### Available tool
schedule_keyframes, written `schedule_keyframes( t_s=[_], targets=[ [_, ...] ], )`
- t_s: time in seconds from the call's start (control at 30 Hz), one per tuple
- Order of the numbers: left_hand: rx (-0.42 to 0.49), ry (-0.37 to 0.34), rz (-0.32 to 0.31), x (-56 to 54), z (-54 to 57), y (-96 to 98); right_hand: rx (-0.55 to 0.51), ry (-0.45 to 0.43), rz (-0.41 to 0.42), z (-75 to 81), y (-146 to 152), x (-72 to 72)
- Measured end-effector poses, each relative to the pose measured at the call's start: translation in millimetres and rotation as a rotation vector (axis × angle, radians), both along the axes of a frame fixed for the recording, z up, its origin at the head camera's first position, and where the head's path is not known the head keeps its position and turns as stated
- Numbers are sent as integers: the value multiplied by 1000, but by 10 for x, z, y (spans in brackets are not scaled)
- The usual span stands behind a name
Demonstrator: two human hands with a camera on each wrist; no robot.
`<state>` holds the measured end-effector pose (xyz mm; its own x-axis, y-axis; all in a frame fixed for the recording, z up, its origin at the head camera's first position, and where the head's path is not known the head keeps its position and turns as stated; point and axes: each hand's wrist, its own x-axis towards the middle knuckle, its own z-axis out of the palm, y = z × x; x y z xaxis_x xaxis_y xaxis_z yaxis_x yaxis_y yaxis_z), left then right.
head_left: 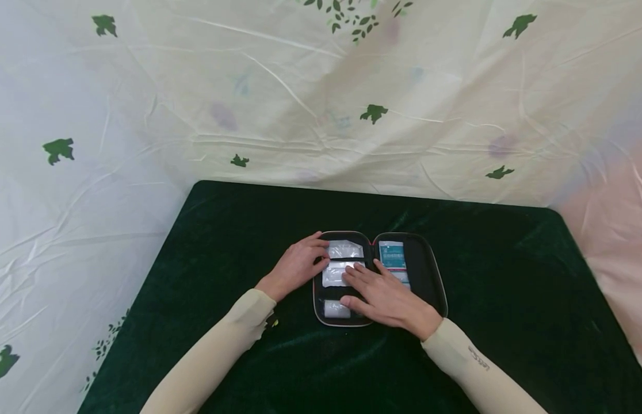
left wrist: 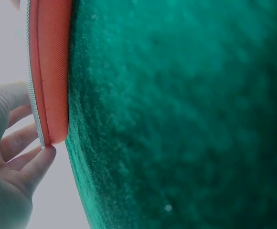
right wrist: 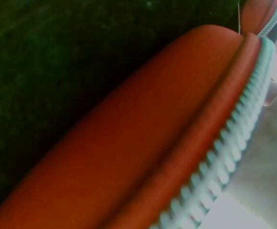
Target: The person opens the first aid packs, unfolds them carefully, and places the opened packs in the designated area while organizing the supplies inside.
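Observation:
A zippered case [head_left: 428,264] lies unfolded on the table, black inside; its orange-red outside [left wrist: 52,71] shows in the left wrist view. My left hand [head_left: 300,261] is at its left edge, fingertips over the rim and touching the upper clear-wrapped white packet [head_left: 346,249]. One fingertip touches the case's outer corner in the left wrist view. Fingers spread, my right hand [head_left: 385,296] lies across the middle of the case, touching the lower white packet [head_left: 333,275] and partly covering a blue-and-white packet [head_left: 392,255]. A wrapped white roll [head_left: 336,309] sits at the lower left.
Dark green velvety cloth [head_left: 238,230] covers the table around the case. Behind and beside the table hangs pale fabric [head_left: 279,103] with green leaf-like patterns. The case's zipper teeth [right wrist: 224,157] run along its rim in the right wrist view.

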<state>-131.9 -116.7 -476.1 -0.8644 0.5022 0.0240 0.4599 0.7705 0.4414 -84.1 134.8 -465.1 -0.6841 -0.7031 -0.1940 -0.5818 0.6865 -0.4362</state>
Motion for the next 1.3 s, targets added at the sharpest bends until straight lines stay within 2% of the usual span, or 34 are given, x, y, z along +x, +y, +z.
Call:
schedule_keyframes(
  t_s=[0.3, 0.53, 1.3],
  targets=[
    [-14, -23, 13, 29, 4, 8, 8, 32, -13, -10, -8, 13],
    [-12, -2, -2, 28, 11, -3, -22, 74, 1, 29, -13, 67],
    [-1, -15, -28, 27, -7, -15, 45, 8, -12, 16, -114, 57]
  ],
)
